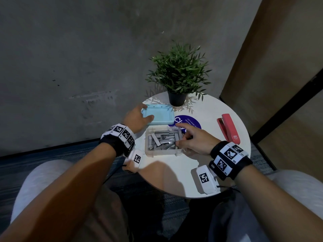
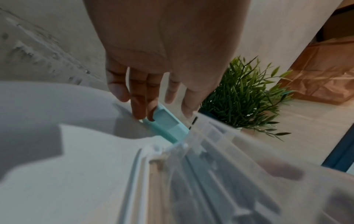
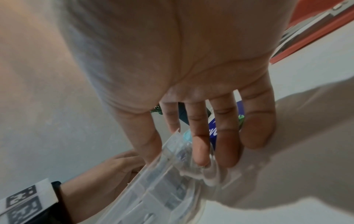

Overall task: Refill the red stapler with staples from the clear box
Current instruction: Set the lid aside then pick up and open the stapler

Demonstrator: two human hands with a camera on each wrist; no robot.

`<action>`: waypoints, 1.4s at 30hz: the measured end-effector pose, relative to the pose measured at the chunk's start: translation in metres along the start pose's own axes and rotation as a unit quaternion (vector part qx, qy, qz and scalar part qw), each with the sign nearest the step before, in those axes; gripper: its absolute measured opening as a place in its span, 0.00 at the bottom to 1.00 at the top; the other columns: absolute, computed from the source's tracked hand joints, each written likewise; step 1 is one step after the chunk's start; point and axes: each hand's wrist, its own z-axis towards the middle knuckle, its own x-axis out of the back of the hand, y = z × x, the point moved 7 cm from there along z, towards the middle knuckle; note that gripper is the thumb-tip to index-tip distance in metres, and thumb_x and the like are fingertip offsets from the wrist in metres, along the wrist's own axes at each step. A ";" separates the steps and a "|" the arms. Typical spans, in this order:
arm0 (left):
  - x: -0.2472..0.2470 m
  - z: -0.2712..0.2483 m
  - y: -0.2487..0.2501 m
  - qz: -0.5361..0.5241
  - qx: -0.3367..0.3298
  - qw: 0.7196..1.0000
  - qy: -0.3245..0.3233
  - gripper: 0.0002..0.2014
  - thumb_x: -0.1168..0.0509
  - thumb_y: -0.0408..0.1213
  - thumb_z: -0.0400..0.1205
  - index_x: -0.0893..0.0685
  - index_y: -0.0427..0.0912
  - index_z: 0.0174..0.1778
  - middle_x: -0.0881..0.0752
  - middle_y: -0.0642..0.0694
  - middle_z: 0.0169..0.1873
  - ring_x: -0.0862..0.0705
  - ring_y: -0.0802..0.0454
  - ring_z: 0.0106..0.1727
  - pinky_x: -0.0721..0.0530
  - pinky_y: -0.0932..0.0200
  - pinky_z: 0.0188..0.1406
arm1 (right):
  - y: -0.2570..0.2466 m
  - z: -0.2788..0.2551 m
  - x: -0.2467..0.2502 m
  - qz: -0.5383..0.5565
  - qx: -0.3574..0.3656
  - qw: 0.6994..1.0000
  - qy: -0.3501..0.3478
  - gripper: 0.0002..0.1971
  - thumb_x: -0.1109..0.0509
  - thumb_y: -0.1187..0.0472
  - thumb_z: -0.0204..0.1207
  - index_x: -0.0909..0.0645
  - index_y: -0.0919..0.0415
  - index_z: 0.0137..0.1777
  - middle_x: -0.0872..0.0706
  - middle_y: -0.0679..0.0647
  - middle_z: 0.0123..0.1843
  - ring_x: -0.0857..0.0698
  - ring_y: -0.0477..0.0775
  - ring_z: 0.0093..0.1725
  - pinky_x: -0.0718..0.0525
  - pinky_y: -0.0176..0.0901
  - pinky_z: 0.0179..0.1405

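Observation:
The clear box (image 1: pixel 163 153) sits in the middle of the round white table (image 1: pixel 174 175), uncovered, with several grey staple strips (image 1: pixel 162 139) inside. My right hand (image 1: pixel 190 140) is at its right wall, thumb inside by the staples and fingers (image 3: pixel 199 148) outside against the wall of the clear box (image 3: pixel 162 181). My left hand (image 1: pixel 138 117) holds the left end of the light blue lid (image 1: pixel 159 114), which lies on the table just behind the box, thumb on its near rim. The red stapler (image 1: pixel 229 129) lies untouched at the right edge.
A potted green plant (image 1: pixel 178 74) stands at the table's back edge behind the lid. A purple round sticker (image 1: pixel 190 122) is on the tabletop between box and stapler. Grey wall is behind, brown panels on the right, and my knees are under the near edge.

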 end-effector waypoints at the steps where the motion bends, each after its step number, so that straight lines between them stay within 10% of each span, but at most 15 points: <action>1: 0.002 0.000 0.000 0.017 0.001 1.000 0.004 0.22 0.30 0.49 0.79 0.23 0.46 0.66 0.17 0.42 0.46 0.17 0.42 0.49 0.24 0.56 0.48 | 0.000 0.000 0.000 -0.001 0.000 1.000 0.000 0.37 0.24 0.52 0.78 0.35 0.42 0.85 0.11 0.58 0.49 0.11 0.57 0.50 0.16 0.47 0.51; 15: 0.026 -0.018 0.026 -0.038 -0.098 0.994 0.003 0.06 0.32 0.39 0.80 0.13 0.50 0.51 0.11 0.54 0.42 0.13 0.62 0.39 0.19 0.66 0.40 | -0.005 0.000 0.004 -0.039 0.020 0.999 0.013 0.32 0.27 0.49 0.81 0.32 0.45 0.84 0.14 0.52 0.43 0.16 0.48 0.43 0.20 0.41 0.47; 21: 0.000 -0.056 0.048 0.127 -0.207 0.957 -0.161 0.05 0.30 0.39 0.79 0.10 0.51 0.48 0.16 0.58 0.43 0.17 0.57 0.42 0.23 0.65 0.42 | -0.016 -0.006 0.046 -0.109 0.034 0.986 0.124 0.21 0.29 0.47 0.82 0.20 0.52 0.73 0.12 0.54 0.52 0.16 0.55 0.50 0.25 0.44 0.46; 29: -0.004 -0.056 0.049 0.132 -0.209 0.959 -0.140 0.06 0.31 0.44 0.79 0.12 0.52 0.49 0.14 0.53 0.45 0.20 0.59 0.40 0.21 0.57 0.46 | 0.026 -0.021 0.123 -0.203 -0.097 0.924 0.308 0.21 0.27 0.47 0.78 0.17 0.55 0.68 0.20 0.62 0.67 0.20 0.67 0.68 0.20 0.57 0.64; 37: -0.015 -0.053 0.052 0.141 -0.222 0.954 -0.144 0.06 0.32 0.46 0.80 0.12 0.52 0.49 0.15 0.56 0.43 0.20 0.61 0.40 0.19 0.54 0.47 | 0.055 -0.024 0.119 -0.193 -0.198 0.936 0.217 0.25 0.27 0.43 0.76 0.24 0.57 0.67 0.18 0.56 0.60 0.20 0.60 0.54 0.24 0.48 0.51; 42: -0.015 -0.052 0.052 0.136 -0.217 0.957 -0.136 0.04 0.31 0.45 0.80 0.11 0.53 0.47 0.15 0.57 0.41 0.18 0.59 0.39 0.18 0.52 0.47 | 0.072 -0.021 0.115 -0.208 -0.246 0.922 0.213 0.24 0.30 0.48 0.78 0.24 0.61 0.69 0.16 0.62 0.68 0.16 0.66 0.65 0.20 0.50 0.56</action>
